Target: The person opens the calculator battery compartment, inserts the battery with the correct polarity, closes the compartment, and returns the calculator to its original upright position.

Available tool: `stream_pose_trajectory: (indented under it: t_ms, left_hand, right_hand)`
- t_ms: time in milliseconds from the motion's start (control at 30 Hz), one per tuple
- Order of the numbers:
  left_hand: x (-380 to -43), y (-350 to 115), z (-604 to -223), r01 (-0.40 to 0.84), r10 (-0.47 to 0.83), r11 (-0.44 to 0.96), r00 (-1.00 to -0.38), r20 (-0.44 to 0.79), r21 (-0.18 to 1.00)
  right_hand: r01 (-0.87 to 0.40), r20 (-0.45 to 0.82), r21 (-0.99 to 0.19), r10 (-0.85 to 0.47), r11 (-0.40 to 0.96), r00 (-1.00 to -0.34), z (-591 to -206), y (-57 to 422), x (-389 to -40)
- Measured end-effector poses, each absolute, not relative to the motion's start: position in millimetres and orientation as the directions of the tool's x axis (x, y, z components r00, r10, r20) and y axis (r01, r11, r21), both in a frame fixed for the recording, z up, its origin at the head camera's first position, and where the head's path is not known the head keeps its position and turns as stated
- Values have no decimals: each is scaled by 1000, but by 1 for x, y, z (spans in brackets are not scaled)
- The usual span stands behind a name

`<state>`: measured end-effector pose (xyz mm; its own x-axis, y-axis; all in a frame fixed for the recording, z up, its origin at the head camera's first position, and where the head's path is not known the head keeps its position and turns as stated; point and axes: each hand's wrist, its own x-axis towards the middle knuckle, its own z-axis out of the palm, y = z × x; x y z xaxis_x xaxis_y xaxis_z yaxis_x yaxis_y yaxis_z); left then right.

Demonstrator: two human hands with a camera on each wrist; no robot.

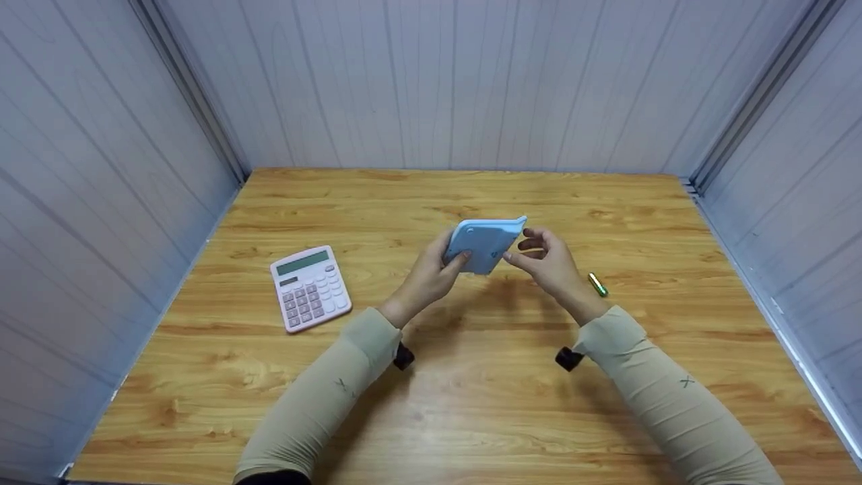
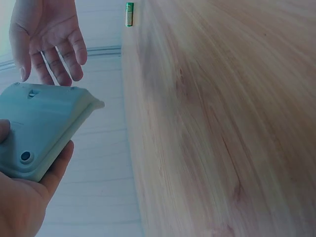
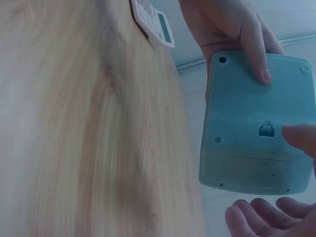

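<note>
My left hand grips a light blue calculator above the table, its back turned toward me. In the right wrist view the left thumb lies over that back, which shows round feet and a small dark latch notch. My right hand is beside the calculator's right edge, fingers loosely bent and parted. Its thumb points at the latch notch, while the other fingers stay beyond the calculator's edge. The calculator's keys and display face away, hidden.
A pink calculator lies face up on the wooden table, left of my hands. One green battery lies to the right, close by my right wrist. Pale panel walls stand behind the table and at both sides.
</note>
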<state>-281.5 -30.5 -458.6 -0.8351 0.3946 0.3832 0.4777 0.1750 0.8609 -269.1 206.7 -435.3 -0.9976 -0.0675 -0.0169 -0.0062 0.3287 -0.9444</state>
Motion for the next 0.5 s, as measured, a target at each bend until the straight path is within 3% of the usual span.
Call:
stream_pose_trajectory:
  t_ms: [500]
  left_hand:
    - [-283,-34,-460,744,477,397,-667,572,537]
  right_hand:
    - [27,-45,-990,-126,139,-991,-433,202,-265]
